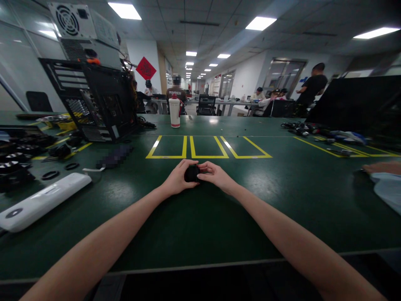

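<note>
In the head view, the left hand (179, 177) grasped a small black round piece (191, 174), its thumb and fingers curved around the left side, while the right hand (217, 175) pinched the same piece from the right with thumb and fingertips. The piece sat between the two hands at the middle of the green tabletop (200, 225), just on the near side of three yellow tape outlines (209, 157); whether it touched the surface, one could not tell. To the left lay a long white device (46, 200) with rounded ends, and beyond it two black rings (50, 174), near each other. A dark object (114, 156), blurred over, lay between those rings and the tape. Farther left stood an open black computer case (94, 100), with a power supply unit (94, 25) above it. A white tumbler (175, 115) with a red lid stood upright on the far part of the surface. On the right, cables (300, 128) lay in a tangle in front of a large black panel (354, 102), and a co-worker's pale blue sleeve (390, 190) came in at the right edge, well apart from both hands.
</note>
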The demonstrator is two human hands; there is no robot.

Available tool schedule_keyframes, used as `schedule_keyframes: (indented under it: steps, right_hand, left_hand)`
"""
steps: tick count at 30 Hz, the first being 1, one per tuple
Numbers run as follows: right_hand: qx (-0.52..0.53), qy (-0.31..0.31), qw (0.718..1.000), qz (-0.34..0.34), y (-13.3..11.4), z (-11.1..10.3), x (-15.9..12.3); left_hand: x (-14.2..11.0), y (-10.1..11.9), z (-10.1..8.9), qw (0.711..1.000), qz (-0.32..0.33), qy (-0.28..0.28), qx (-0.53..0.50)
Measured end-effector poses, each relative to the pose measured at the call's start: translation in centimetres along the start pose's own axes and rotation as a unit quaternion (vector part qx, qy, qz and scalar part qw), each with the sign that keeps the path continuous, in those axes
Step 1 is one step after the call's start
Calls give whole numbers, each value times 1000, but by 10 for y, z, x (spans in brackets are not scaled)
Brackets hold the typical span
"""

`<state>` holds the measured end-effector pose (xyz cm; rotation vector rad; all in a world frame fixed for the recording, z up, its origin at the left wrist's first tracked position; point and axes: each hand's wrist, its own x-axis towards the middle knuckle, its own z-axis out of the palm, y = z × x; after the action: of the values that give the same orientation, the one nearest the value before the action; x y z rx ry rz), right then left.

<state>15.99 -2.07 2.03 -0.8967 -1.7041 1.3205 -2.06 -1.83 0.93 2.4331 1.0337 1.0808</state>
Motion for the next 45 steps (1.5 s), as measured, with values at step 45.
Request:
schedule_keyframes:
  steps: [45]
  right_hand:
    - [23, 41, 998, 30, 5, 4, 6]
  left_hand:
    - [0, 0, 0, 1000, 8, -2, 8]
